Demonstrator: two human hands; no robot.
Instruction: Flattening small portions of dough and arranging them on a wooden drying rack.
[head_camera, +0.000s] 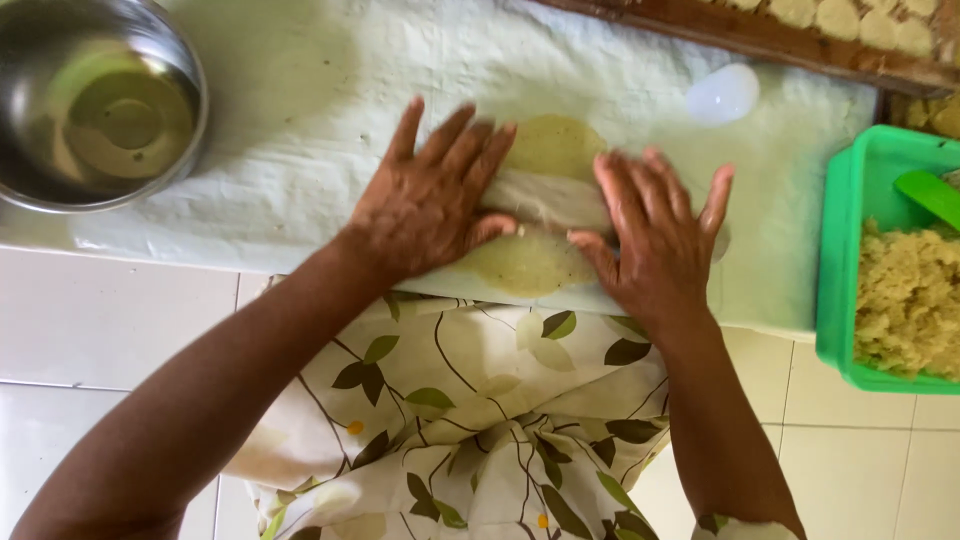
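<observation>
A thin, pale yellow-green round wrapper (552, 147) lies on a white cloth (300, 110), with its middle folded into a roll (545, 200). My left hand (430, 200) lies flat on the left part of the roll, fingers spread and pointing away from me. My right hand (655, 235) presses flat on the right part, fingers apart. Both hands hold the rolled wrapper down between them.
A steel bowl (95, 100) with some liquid sits at the top left. A green plastic tub (850, 250) of crumbly yellowish filling with a green spoon (930, 192) stands at the right. A wooden tray (790, 45) of pale rounds runs along the top right. A small white lid-like disc (722, 94) rests on the cloth.
</observation>
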